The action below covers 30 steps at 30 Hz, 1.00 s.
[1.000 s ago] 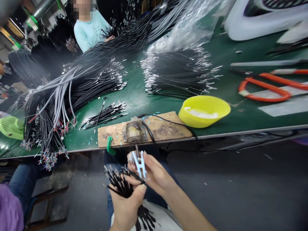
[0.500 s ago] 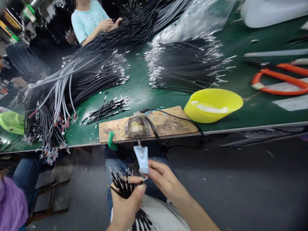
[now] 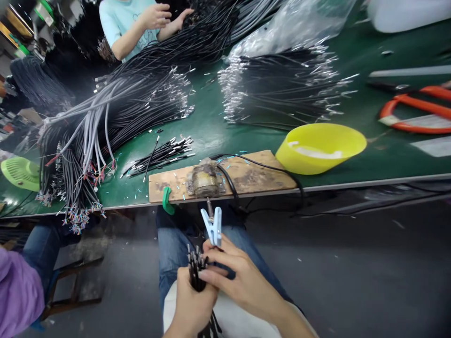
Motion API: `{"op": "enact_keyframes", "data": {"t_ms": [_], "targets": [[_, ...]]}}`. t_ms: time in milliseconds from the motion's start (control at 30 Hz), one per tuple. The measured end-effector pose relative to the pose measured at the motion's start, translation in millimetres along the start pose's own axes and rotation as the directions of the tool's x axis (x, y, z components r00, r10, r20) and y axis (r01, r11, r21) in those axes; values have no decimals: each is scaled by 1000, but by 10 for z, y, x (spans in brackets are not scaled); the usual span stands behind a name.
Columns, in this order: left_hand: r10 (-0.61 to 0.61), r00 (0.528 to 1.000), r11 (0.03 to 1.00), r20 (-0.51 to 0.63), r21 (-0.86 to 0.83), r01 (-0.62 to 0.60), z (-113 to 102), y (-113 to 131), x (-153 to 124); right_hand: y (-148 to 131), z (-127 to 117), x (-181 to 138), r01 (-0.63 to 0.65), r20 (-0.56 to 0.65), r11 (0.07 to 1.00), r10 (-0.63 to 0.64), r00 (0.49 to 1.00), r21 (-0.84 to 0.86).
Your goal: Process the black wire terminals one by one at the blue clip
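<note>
My left hand (image 3: 193,300) is wrapped round a bundle of short black cables (image 3: 197,274), held upright above my lap with the stripped ends on top. Against the upper part of that bundle, my right hand (image 3: 243,281) has its fingers curled and their tips closed on the cable ends; which cable they grip is hidden. Just above the right fingers, a light blue clothespin (image 3: 213,226) sits on the metal shaft (image 3: 210,206) of a small motor (image 3: 206,180). The motor is fixed on a wooden board (image 3: 253,176) at the table edge.
A green clamp (image 3: 167,201) grips the board's left end. Short cables (image 3: 162,157) lie behind it, a larger cable stack (image 3: 282,91) farther back. To the right are a yellow container (image 3: 320,150) and orange-handled scissors (image 3: 416,110). A co-worker (image 3: 137,28) handles cables across the table.
My right hand has moved from the clothespin down to the cable bundle. The clothespin has turned on the shaft, showing its side. The bundle's ends stand closer together.
</note>
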<state>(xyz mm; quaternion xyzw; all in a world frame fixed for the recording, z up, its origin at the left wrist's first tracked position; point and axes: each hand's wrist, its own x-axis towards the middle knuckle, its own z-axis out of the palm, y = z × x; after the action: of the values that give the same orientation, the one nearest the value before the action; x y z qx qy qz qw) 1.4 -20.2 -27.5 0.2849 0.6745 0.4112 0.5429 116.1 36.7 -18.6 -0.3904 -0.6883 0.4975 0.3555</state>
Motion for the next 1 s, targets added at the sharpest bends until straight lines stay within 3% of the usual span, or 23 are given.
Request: {"op": "enact_keyframes", "data": {"t_ms": [300,567,733,867,1000], "targets": [[-61,998,997,18,-55,62,-20,-253,-49,65,98,-73,123,54,992,-123,991,-3],[-44,998,987,42,-154,50,-81,-349,-115,106,79,-66,110,-95,993,-105,990,52],[-26,1000,987,3,-157,26,-70,-327,-84,109,78,-61,112,-175,991,-97,980,78],[-29,995,995,-95,-96,20,-68,-260,-62,90,58,-50,133,-210,990,-121,970,46],[-19,1000,998,-21,-67,17,-65,-174,-58,75,49,-31,153,-154,988,-148,977,20]]}}
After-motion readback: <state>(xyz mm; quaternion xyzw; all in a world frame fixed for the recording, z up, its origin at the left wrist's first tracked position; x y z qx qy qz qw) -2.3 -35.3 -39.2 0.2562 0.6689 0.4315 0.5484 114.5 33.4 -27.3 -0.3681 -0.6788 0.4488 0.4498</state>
